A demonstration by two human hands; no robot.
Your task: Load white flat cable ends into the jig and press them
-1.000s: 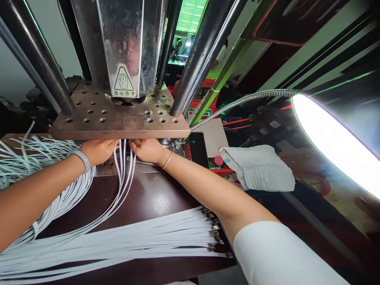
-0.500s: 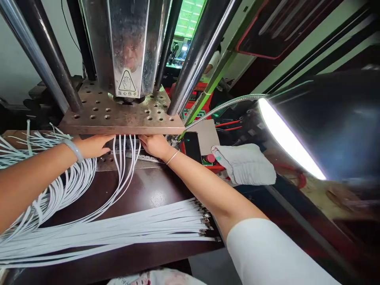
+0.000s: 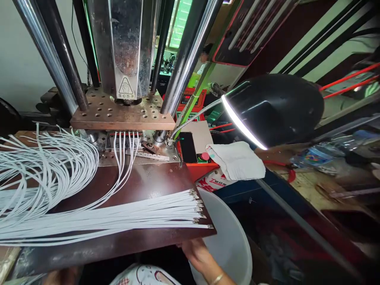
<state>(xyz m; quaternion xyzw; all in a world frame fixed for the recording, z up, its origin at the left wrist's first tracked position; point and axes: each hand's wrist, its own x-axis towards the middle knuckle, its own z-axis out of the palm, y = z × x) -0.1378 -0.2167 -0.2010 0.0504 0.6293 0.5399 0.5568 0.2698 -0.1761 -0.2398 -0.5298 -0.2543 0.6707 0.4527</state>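
Note:
My right hand [image 3: 196, 253] is below the front edge of the dark brown tabletop [image 3: 166, 176], its fingers hidden under the board. Only a blurred part of my left hand [image 3: 61, 276] shows at the bottom left, below the same edge. Several white cables [image 3: 127, 158] run up to a fixture under the press plate [image 3: 121, 118], their ends in a row there. A bundle of white flat cables [image 3: 118, 217] lies along the tabletop, small metal connectors at its right end. More cables [image 3: 80, 166] are looped in a big coil at the left.
Above the plate stands the metal press head [image 3: 126, 51] with a hand-warning sign, between steel columns [image 3: 190, 51]. A lamp [image 3: 273, 107], a folded white cloth [image 3: 237, 160] and a red button [image 3: 204, 156] are at right. A pale bucket [image 3: 234, 233] stands below the tabletop's right corner.
Both hands have left the press plate and come down below the tabletop's front edge. The cable ends stay in the fixture. The view has shifted, bringing the bucket into sight.

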